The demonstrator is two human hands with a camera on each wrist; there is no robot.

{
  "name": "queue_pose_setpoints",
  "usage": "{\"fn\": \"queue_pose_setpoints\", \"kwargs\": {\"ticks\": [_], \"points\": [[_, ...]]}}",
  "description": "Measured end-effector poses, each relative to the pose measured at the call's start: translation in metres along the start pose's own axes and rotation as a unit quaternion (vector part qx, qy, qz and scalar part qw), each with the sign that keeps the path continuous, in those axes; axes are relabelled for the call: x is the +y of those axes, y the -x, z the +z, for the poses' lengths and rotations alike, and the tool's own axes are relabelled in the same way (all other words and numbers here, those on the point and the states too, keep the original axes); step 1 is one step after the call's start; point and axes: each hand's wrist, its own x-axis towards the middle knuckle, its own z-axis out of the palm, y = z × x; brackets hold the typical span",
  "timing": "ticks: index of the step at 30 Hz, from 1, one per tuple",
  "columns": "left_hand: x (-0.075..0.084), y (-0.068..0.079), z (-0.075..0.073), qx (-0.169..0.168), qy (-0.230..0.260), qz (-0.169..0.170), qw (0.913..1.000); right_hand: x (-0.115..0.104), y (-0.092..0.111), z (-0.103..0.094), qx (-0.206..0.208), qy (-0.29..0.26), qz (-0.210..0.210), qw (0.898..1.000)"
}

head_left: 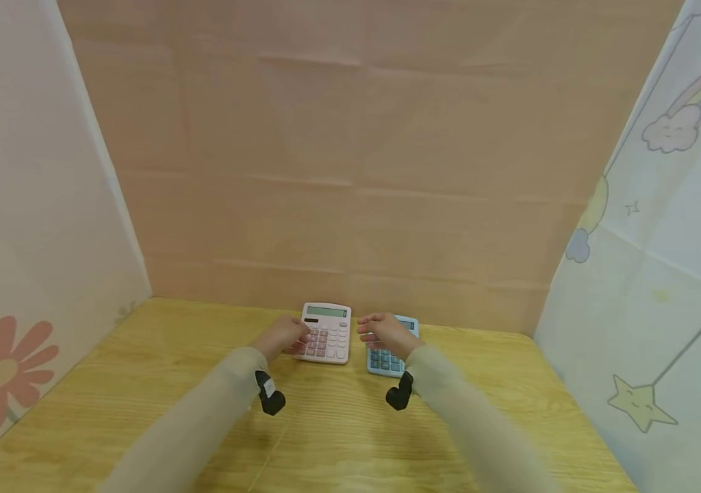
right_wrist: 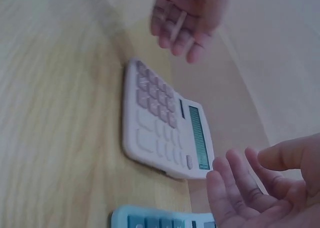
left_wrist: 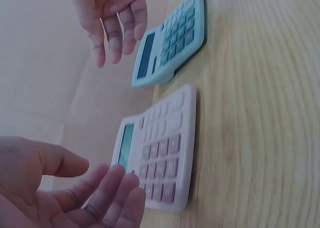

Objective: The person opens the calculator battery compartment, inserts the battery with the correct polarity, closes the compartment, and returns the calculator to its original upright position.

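Part-hiding blue calculator (head_left: 385, 363), right hand (head_left: 389, 333), tan backdrop (head_left: 357, 171) behind

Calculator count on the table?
2: the pink calculator near the left hand; to its right, the blue calculator, partly hidden by the right hand in the head view.

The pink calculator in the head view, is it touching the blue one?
No, a strip of bare table shows between the pink calculator and the blue calculator.

Long cream sleeves (head_left: 196, 418) bear black wrist-worn cameras (head_left: 273, 402).
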Motion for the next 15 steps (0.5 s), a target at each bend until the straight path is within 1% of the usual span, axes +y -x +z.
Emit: {"fn": "queue_pose_setpoints", "kwargs": {"ticks": [2, 4, 5, 7, 10, 12, 15], "points": [[-0.005, -0.001, -0.008, 0.019, 0.014, -0.013, 0.9996, -0.001, -0.012, 0.004, -0.007, -0.041, -0.009, 0.999], [-0.01, -0.002, -0.015, 0.034, 0.027, -0.032, 0.9985, -0.002, -0.022, 0.008, -0.01, -0.089, -0.015, 0.996], [-0.012, -0.003, -0.017, 0.04, 0.033, -0.043, 0.9977, -0.003, -0.027, 0.01, -0.011, -0.113, -0.017, 0.993], [-0.017, -0.004, -0.02, 0.044, 0.035, -0.058, 0.9967, -0.003, -0.034, 0.014, -0.006, -0.142, -0.023, 0.99], [-0.021, -0.003, -0.021, 0.042, 0.02, -0.076, 0.996, -0.003, -0.041, 0.019, 0.007, -0.154, -0.024, 0.988], [-0.023, -0.003, -0.019, 0.041, 0.01, -0.085, 0.9955, -0.002, -0.047, 0.023, 0.015, -0.146, -0.025, 0.989], [-0.024, -0.002, -0.016, 0.04, 0.008, -0.095, 0.9947, 0.002, -0.055, 0.03, 0.024, -0.137, -0.013, 0.99]]}}
